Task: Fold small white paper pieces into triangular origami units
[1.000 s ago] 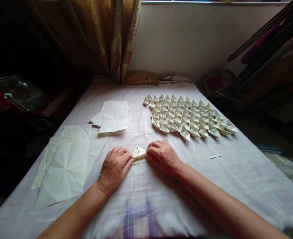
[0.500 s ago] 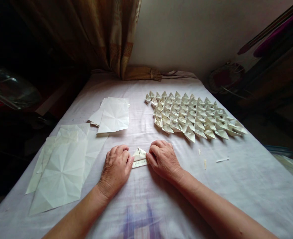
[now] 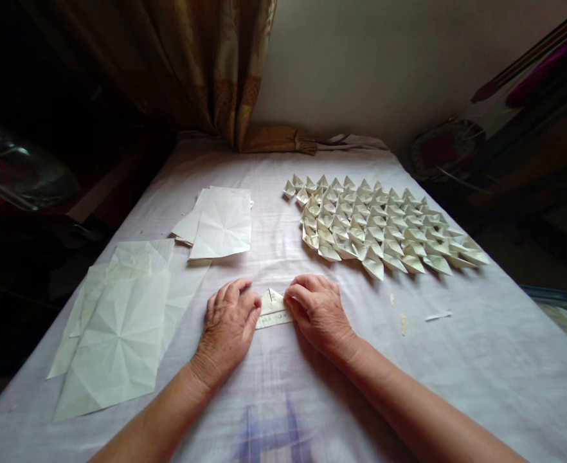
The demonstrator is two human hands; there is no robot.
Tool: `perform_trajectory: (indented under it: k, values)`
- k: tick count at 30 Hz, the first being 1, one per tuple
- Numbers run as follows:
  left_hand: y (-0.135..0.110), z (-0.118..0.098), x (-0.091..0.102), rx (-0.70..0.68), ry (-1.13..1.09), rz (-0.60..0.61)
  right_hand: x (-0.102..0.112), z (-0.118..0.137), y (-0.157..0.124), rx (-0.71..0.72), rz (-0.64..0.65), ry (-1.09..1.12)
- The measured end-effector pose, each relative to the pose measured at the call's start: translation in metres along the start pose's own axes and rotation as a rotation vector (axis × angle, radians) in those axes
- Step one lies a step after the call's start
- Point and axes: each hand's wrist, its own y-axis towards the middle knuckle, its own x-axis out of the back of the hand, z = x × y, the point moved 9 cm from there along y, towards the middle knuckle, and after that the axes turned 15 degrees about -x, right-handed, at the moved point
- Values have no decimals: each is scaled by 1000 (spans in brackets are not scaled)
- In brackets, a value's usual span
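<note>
A small folded paper (image 3: 272, 308) with a pointed top and a straight strip along its lower edge lies on the cloth between my hands. Handwriting shows on the strip. My left hand (image 3: 229, 321) pinches the paper's left end, thumb at the near side and fingers curled. At the other end my right hand (image 3: 316, 312) grips the paper between thumb and bent fingers. Both ends are hidden under the fingertips. Beyond my right hand stand several rows of folded paper boats (image 3: 370, 225).
Creased paper sheets (image 3: 119, 334) overlap on the left, with a stack of white sheets (image 3: 223, 222) farther back. A white cotton swab (image 3: 438, 316) and small paper scraps (image 3: 403, 325) lie right of my right hand. A brown curtain (image 3: 245, 77) hangs at the back.
My hands keep hold of both ends of the folded paper, fingers shifting slightly. The whole view has moved a little; the sheets and boats lie as before.
</note>
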Motion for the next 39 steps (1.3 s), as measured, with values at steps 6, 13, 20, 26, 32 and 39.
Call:
perform_trajectory:
  k: [6, 13, 20, 26, 32, 39]
  values:
    - [0, -3, 0, -29, -31, 3, 0, 16, 0, -9, -27, -113]
    - [-3, 5, -1, 3, -73, 12, -1, 7, 1, -62, -52, -49]
    - [-8, 18, 1, 50, -59, 25, 5, -15, 2, -115, -30, 9]
    - [3, 10, 5, -68, -45, 30, 7, -13, 2, -95, -56, 32]
    - [31, -18, 4, -337, -73, 200, 8, -12, 0, -64, -87, 29]
    - [64, -27, -1, -344, -35, 412, 9, -13, 0, -72, -92, 61]
